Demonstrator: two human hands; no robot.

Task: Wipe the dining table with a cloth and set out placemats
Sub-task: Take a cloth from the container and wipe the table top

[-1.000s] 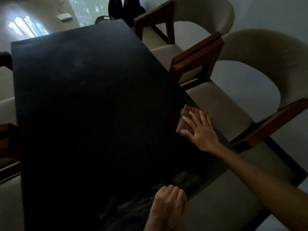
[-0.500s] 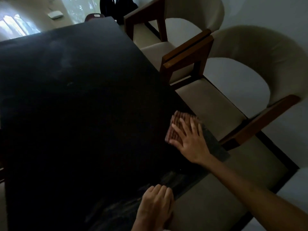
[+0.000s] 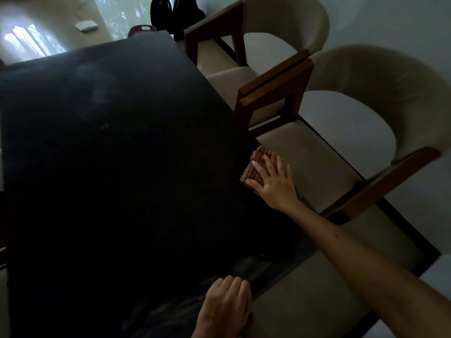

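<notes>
On the left I see the dark dining table (image 3: 109, 154), its top dull with faint smears toward the far end. My left hand (image 3: 225, 306) rests on the near edge, fingers loosely curled, holding nothing. Further right, my right hand (image 3: 273, 181) lies flat with fingers spread, pressing the folded reddish cloth (image 3: 255, 164) against the table's right edge. Beyond it stand two cream chairs (image 3: 317, 152), the nearer seat just beside the cloth. I judge the risk is the cloth sliding off that edge onto the seat if I push outward. No placemats are in view, so that step looks undone.
</notes>
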